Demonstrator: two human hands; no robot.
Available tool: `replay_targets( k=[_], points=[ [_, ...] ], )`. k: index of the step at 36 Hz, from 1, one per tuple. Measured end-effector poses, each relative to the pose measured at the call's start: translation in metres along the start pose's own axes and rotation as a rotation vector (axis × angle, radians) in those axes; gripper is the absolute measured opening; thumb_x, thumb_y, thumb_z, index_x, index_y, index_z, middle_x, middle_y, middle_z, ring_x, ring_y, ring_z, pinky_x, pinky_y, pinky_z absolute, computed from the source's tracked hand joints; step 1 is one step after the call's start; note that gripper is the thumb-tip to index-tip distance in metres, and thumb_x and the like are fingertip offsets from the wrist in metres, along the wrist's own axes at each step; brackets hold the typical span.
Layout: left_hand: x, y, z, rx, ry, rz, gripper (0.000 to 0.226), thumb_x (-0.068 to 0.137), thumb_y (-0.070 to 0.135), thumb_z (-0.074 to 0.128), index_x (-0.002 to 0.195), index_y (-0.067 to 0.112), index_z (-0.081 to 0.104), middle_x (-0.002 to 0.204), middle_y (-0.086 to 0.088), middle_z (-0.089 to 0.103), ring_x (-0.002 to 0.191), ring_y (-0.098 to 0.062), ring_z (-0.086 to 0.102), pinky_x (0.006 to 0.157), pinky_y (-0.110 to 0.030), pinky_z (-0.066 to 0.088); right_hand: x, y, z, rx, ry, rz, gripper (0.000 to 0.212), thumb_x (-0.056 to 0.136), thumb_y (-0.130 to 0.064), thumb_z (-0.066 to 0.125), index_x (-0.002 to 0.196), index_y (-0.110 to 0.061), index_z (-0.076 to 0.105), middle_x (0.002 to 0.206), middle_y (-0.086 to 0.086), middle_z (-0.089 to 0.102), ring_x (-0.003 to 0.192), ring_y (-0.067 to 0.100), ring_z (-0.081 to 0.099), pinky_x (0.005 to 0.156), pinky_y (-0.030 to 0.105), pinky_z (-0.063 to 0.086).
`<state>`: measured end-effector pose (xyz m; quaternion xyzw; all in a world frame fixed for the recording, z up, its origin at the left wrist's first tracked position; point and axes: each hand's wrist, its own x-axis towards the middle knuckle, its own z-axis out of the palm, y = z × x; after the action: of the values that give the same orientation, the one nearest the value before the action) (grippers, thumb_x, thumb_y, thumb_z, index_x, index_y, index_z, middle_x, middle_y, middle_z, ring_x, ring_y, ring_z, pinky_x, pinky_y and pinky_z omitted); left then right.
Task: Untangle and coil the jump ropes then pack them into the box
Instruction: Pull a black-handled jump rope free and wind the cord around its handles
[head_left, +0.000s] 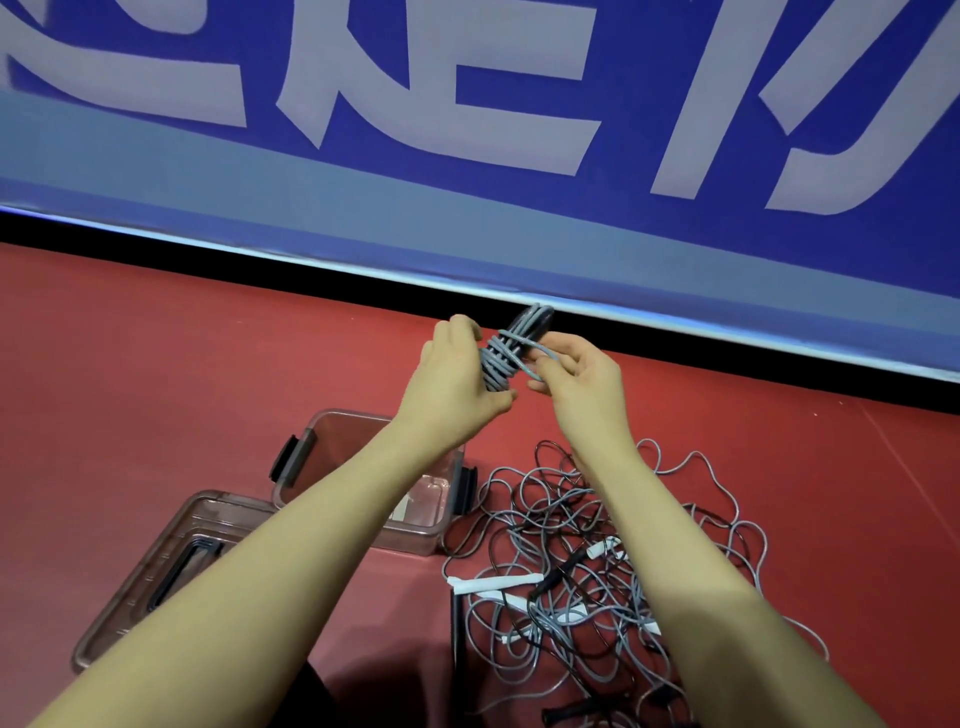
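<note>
A grey jump rope bundle (506, 353), wound tightly around its dark handles, is held up above the floor. My left hand (452, 384) grips the bundle from the left side. My right hand (582, 379) pinches the loose grey rope end beside the bundle. Below on the red floor lies a tangled pile of grey and black jump ropes (597, 561) with white and black handles. A clear plastic box (415, 530) with black latches stands open under my left forearm; I cannot see any rope inside it.
The box's clear lid (156, 566) lies flat on the floor left of the box. A blue barrier board (467, 156) with large pale lettering runs along the back, its black base meeting the red floor.
</note>
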<state>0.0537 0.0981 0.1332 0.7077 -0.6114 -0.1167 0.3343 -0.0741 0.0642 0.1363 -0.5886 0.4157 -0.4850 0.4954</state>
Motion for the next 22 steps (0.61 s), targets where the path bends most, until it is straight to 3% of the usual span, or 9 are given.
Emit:
replay_targets(
  k=[3,6,10,13,17,22],
  points=[
    [-0.004,0.006,0.003,0.235,-0.016,0.074,0.068,0.085,0.030,0.062,0.142,0.013,0.027,0.125,-0.010,0.047,0.112,-0.032,0.048,0.080,-0.041,0.044,0.001,0.001,-0.001,-0.037,0.020,-0.023,0.029,0.087,0.010,0.048,0.085,-0.015,0.063,0.081,-0.003,0.066,0.071,-0.005,0.062,0.075,0.025,0.052],
    [-0.010,0.009,0.012,0.357,0.004,0.149,0.073,0.087,0.015,0.050,0.150,0.008,0.014,0.117,-0.017,0.048,0.097,-0.038,0.050,0.065,-0.037,0.034,0.001,0.000,-0.001,-0.094,0.030,-0.033,0.030,0.083,0.011,0.047,0.091,-0.011,0.067,0.082,-0.002,0.069,0.073,-0.002,0.062,0.080,0.029,0.052],
    [-0.007,0.004,0.017,0.363,0.183,0.201,0.072,0.063,0.014,0.051,0.133,-0.004,0.045,0.088,-0.021,0.053,0.066,-0.036,0.048,0.056,-0.034,0.034,-0.001,-0.005,0.000,-0.106,-0.017,-0.080,0.031,0.083,0.012,0.046,0.096,-0.005,0.069,0.082,-0.005,0.069,0.072,-0.005,0.061,0.072,0.016,0.050],
    [-0.006,0.005,0.014,0.307,0.206,0.157,0.068,0.065,0.020,0.048,0.131,0.002,0.047,0.090,-0.019,0.051,0.070,-0.034,0.047,0.060,-0.033,0.032,-0.003,-0.010,0.002,-0.073,-0.072,-0.100,0.033,0.084,0.014,0.046,0.105,0.001,0.067,0.087,-0.002,0.068,0.073,-0.011,0.060,0.069,0.006,0.043],
    [-0.005,0.005,0.006,0.359,0.224,0.159,0.063,0.073,0.022,0.056,0.134,0.012,0.043,0.087,-0.013,0.050,0.070,-0.035,0.051,0.054,-0.031,0.032,-0.002,-0.011,0.004,-0.059,-0.119,-0.116,0.043,0.082,0.016,0.046,0.106,-0.013,0.067,0.095,-0.005,0.069,0.085,-0.006,0.063,0.077,0.010,0.045],
    [-0.002,0.010,-0.002,0.384,0.118,0.072,0.035,0.085,0.021,0.052,0.118,0.014,0.043,0.083,-0.003,0.042,0.080,-0.037,0.055,0.058,-0.032,0.031,-0.003,-0.010,0.003,-0.137,-0.160,-0.119,0.037,0.085,0.014,0.047,0.109,-0.007,0.067,0.089,-0.010,0.066,0.074,-0.013,0.057,0.073,0.006,0.043]
  ],
)
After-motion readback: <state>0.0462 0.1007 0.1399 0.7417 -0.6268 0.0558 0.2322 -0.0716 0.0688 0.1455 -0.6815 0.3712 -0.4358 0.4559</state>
